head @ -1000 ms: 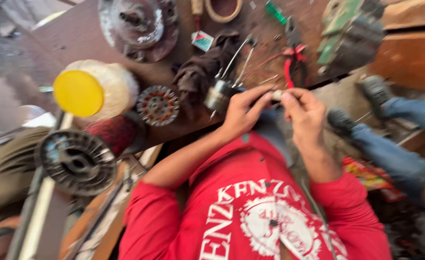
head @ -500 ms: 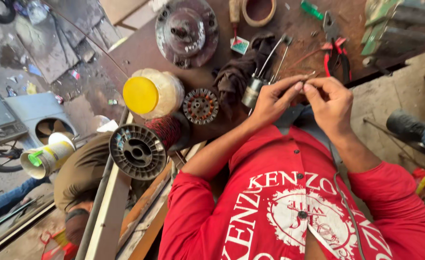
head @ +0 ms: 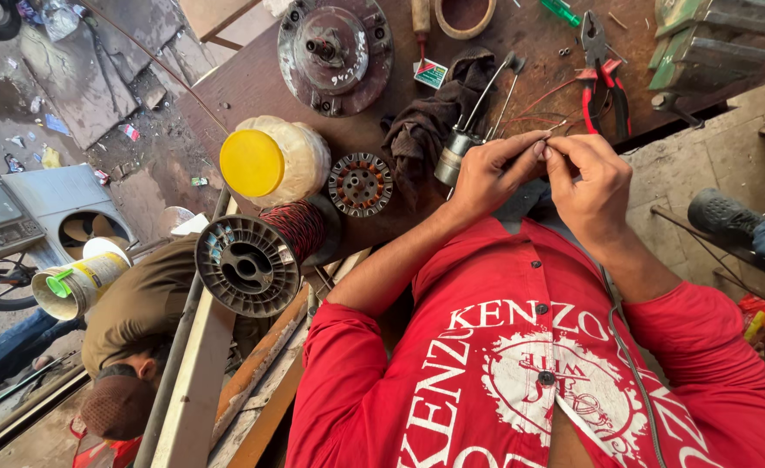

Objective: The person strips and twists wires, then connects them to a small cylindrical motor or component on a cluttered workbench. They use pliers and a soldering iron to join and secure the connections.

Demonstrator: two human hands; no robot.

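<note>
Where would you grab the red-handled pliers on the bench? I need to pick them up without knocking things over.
Grip the pliers by the two red handles, which splay toward the person's hands. Come from above on that near side: the dark nose points away toward the green screwdriver, and the green metal box crowds one flank.

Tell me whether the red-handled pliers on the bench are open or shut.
Open. The red-handled pliers lie flat on the bench with their two handles spread apart, untouched by either hand.
</note>
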